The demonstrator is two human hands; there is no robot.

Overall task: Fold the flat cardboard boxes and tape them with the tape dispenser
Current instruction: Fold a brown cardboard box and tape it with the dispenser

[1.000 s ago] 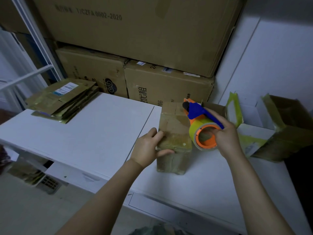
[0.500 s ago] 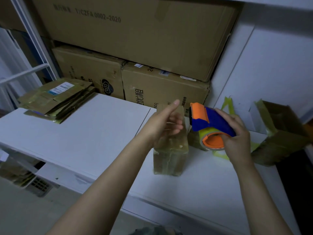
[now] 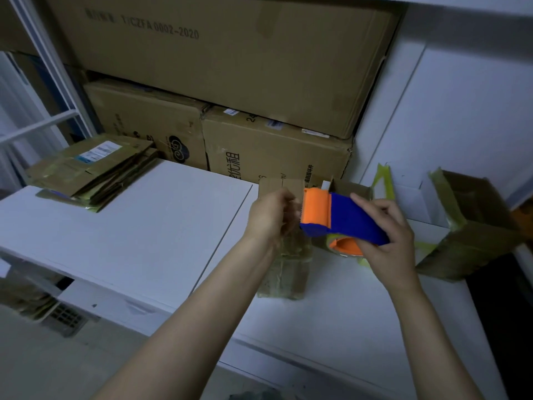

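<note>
Looked down on a dim white table (image 3: 144,226) backed by stacked cartons (image 3: 230,67). Found the small box (image 3: 288,269) upright, short of the front edge. Gripped the tape dispenser (image 3: 346,220) in the right hand (image 3: 386,241), beside the box top. Curled the left hand (image 3: 269,217) at its mouth, but could not tell whether it pinched tape. Judged taping under way, with tape next to be drawn across the seam. Saw bare tabletop left of the box, an open box (image 3: 476,226) near on the right and flat boxes (image 3: 92,168) far left.

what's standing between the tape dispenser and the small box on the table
Only the left hand, which is at the top of the small box, directly in front of the orange end of the tape dispenser gripped by the right hand. Nothing else visible lies between them.
</note>
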